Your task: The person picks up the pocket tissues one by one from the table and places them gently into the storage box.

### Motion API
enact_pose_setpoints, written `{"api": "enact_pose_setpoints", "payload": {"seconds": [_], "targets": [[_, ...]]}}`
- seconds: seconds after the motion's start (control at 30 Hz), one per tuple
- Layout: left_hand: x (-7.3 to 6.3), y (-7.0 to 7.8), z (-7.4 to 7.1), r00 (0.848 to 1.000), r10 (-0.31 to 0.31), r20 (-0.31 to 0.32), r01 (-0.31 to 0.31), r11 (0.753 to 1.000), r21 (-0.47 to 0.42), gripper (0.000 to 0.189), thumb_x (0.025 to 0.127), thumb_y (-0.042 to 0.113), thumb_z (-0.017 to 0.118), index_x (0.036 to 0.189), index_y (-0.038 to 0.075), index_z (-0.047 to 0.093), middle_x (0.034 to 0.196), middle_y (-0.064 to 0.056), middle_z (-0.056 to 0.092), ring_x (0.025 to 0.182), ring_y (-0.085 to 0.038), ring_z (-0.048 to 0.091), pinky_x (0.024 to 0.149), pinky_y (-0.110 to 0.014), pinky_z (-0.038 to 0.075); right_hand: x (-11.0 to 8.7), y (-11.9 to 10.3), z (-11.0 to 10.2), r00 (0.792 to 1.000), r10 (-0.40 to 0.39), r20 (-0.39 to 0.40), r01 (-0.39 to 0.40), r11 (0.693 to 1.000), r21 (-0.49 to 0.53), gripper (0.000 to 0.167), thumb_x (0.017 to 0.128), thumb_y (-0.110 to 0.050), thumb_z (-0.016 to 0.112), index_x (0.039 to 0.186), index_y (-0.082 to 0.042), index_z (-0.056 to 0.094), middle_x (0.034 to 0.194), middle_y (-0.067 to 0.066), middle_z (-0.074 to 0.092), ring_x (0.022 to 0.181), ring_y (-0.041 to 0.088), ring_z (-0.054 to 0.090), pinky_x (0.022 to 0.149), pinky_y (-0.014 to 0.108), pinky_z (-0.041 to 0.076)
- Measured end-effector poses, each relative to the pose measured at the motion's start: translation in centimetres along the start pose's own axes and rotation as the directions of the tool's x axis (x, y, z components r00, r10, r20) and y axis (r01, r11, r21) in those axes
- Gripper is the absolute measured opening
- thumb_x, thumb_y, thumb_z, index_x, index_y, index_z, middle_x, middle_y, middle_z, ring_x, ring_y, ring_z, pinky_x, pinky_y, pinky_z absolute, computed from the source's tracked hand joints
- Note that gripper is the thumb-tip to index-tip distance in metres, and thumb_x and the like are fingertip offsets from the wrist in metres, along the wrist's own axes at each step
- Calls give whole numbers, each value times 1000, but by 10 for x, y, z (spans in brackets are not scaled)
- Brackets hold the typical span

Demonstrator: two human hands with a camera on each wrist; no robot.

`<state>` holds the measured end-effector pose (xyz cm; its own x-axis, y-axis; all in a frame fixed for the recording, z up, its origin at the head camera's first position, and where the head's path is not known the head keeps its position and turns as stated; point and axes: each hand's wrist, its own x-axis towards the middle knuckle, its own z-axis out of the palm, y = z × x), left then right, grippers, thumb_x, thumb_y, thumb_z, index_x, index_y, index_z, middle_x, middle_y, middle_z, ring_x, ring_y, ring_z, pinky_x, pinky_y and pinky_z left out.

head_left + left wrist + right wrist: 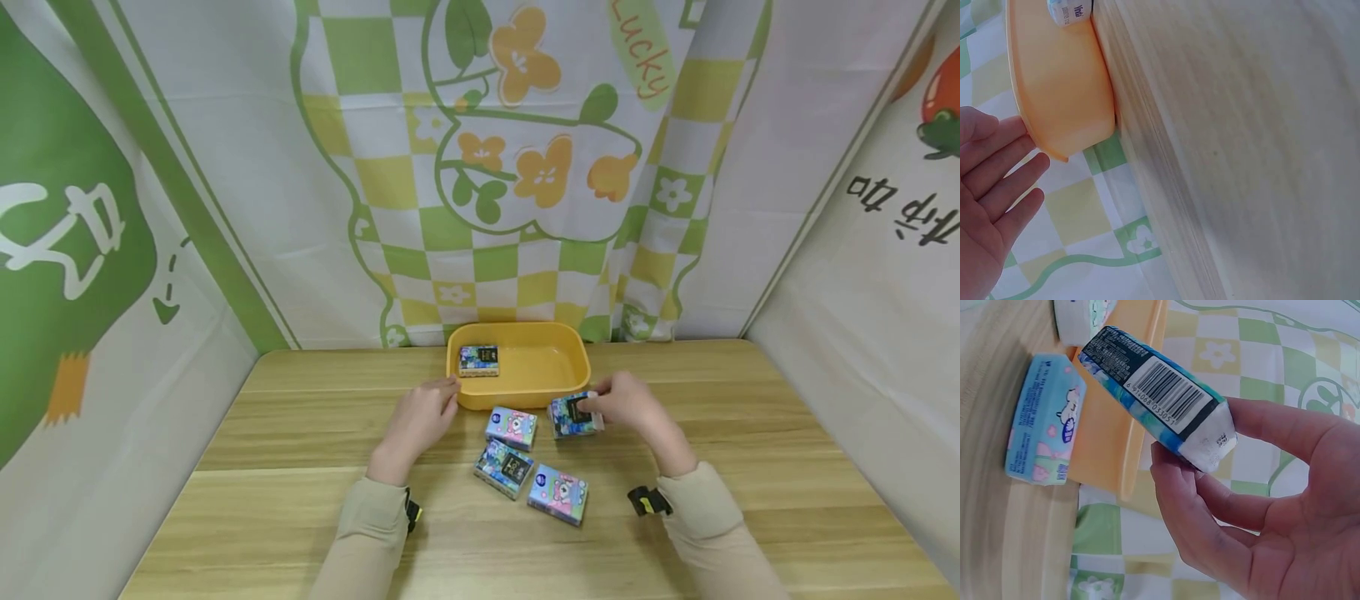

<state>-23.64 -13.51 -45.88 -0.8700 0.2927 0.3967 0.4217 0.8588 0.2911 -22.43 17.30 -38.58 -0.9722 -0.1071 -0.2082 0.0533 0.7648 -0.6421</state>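
Observation:
My right hand [628, 404] pinches a dark blue floral tissue pack [567, 414] by one end, just in front of the yellow tray [540, 367]. The right wrist view shows the pack's barcode side [1166, 394], tilted between thumb and fingers. With its fingers fairly straight, my left hand [991, 181] touches the tray's near-left rim. Another dark blue pack [478, 361] lies inside the tray at the left. On the table before the tray are a light blue and pink bear pack [512, 427], a dark blue pack [504, 468] and a second bear pack [558, 494].
The wooden table [300, 500] meets a green and yellow checked curtain [525, 275] behind the tray. White printed cloth [862, 333] hangs along both sides. Black wrist straps [648, 501] sit by the sleeve cuffs.

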Motion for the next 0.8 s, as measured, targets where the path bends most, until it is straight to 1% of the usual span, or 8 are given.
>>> {"api": "enact_pose_setpoints", "payload": {"seconds": [0.13,0.27,0.37,0.47,0.63,0.7,0.8], "targets": [[-1,0,0,1000,2,3,-2,1000,1,26,91,12,56,111,5,70,122,-10,65,112,-28,63,97,-42,51,4,-2,-3,1000,-18,-10,18,1000,-7,27,83,-25,69,95,-1,70,87,10,69,75,19,67,63,28,55],[-1,0,0,1000,4,6,-4,1000,4,26,91,12,56,111,5,70,123,-10,65,112,-28,63,97,-42,51,9,-4,-5,999,-31,-23,31,999,-32,23,82,-27,69,88,-4,71,84,8,69,72,16,65,62,27,53],[-1,0,0,1000,6,7,-6,1000,6,26,91,12,55,111,4,70,123,-10,65,112,-28,63,97,-43,51,12,-6,-7,999,-34,-28,33,999,-42,24,81,-28,70,85,-4,70,84,9,69,72,19,66,61,28,52],[-1,0,-1,1000,5,8,-5,1000,6,26,91,12,55,112,4,70,123,-10,65,112,-28,63,97,-42,51,14,-9,-8,999,-34,-32,33,999,-43,25,81,-27,70,85,-2,70,86,12,70,74,23,68,61,29,54],[-1,0,0,1000,1,8,-1,1000,10,26,91,12,55,112,5,70,123,-10,65,112,-27,63,97,-42,51,17,-15,-11,999,-29,-28,28,999,-45,28,81,-27,70,88,0,69,91,15,70,80,30,69,65,32,56],[-1,-1,0,1000,2,8,-3,1000,12,26,91,12,56,112,5,70,123,-10,65,112,-27,63,97,-41,51,18,-17,-13,999,-25,-27,24,999,-47,30,81,-27,70,92,1,69,94,17,70,82,31,69,67,33,56],[-1,-1,1,1000,5,9,-5,1000,15,26,91,12,56,112,5,70,123,-9,65,113,-27,63,97,-41,51,21,-21,-14,999,-18,-31,16,998,-63,29,81,-28,70,90,0,70,93,16,70,78,27,69,68,35,56]]}}
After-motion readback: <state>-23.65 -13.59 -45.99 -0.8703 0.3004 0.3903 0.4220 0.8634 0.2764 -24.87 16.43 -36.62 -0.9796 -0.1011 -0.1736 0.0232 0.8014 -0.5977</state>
